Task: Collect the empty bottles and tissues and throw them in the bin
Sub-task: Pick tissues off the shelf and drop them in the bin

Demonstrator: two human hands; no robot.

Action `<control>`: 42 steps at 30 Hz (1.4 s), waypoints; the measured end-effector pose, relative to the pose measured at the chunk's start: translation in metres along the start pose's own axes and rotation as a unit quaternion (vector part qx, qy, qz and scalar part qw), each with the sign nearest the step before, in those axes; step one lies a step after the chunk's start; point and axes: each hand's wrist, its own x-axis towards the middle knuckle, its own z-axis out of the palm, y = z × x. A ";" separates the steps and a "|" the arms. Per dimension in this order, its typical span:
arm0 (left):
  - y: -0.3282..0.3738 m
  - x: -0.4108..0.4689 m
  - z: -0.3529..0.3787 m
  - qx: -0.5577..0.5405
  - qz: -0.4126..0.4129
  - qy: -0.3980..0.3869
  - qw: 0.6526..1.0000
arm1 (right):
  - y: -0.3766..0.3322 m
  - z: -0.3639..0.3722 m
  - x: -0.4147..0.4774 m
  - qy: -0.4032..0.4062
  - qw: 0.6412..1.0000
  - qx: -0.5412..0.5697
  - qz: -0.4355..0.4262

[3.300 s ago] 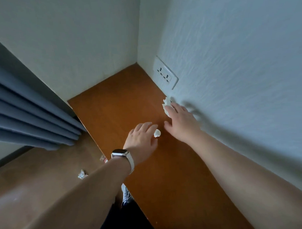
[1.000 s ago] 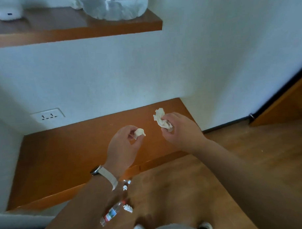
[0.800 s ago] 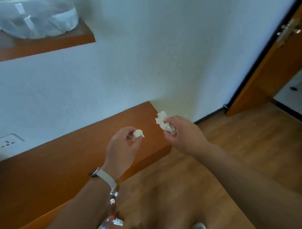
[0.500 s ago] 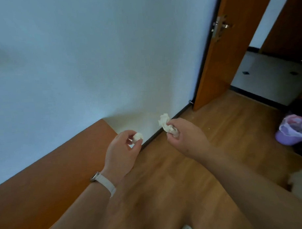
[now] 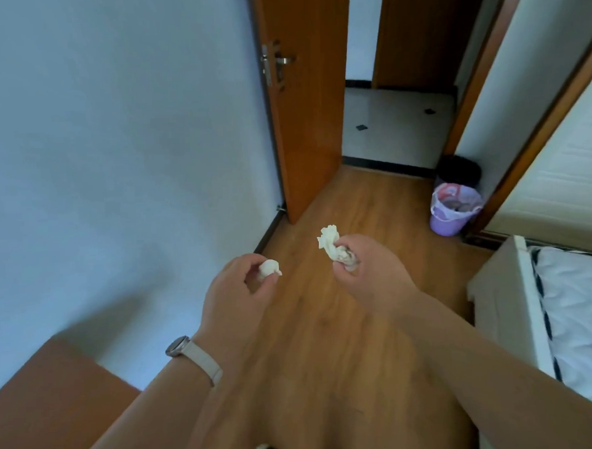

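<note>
Both hands are raised in front of the person, side by side with a gap between them, above the wooden floor [image 5: 325, 341]. The left hand [image 5: 236, 293] pinches a small tissue ball [image 5: 269, 269] between the thumb and the curled fingers. On its wrist there is a wristwatch [image 5: 192, 355] with a light strap. The right hand [image 5: 373, 275] grips a crumpled tissue [image 5: 330, 245]; the fingers are curled around the lower part, and the loose white end stands up above the fist.

The purple bin [image 5: 445, 224] stands on the floor well ahead of the right hand and to its right, beside a wooden frame. It has a light plastic liner, and some things lie inside; I cannot tell what they are. Just behind it is a dark container [image 5: 459, 171].

Ahead of the hands, a wooden door [image 5: 308, 123] with a metal handle [image 5: 280, 61] stands open to a tiled area. A white wall [image 5: 117, 146] is to the left of the left hand. The corner of a brown table [image 5: 42, 411] shows below and left of the left arm. A bed [image 5: 579, 315] with white cover is to the right of the right arm.
</note>
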 end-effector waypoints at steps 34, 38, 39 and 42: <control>-0.105 0.465 0.158 -0.080 0.069 -0.187 0.977 | 0.117 0.017 0.362 0.091 0.974 -0.067 0.194; -0.096 0.503 0.195 -0.061 0.074 -0.196 0.976 | 0.161 0.013 0.398 0.094 0.974 -0.048 0.203; -0.093 0.515 0.205 -0.055 0.074 -0.195 0.976 | 0.174 0.011 0.410 0.096 0.974 -0.038 0.202; -0.077 0.559 0.236 -0.036 0.070 -0.186 0.979 | 0.213 0.001 0.448 0.100 0.976 -0.013 0.194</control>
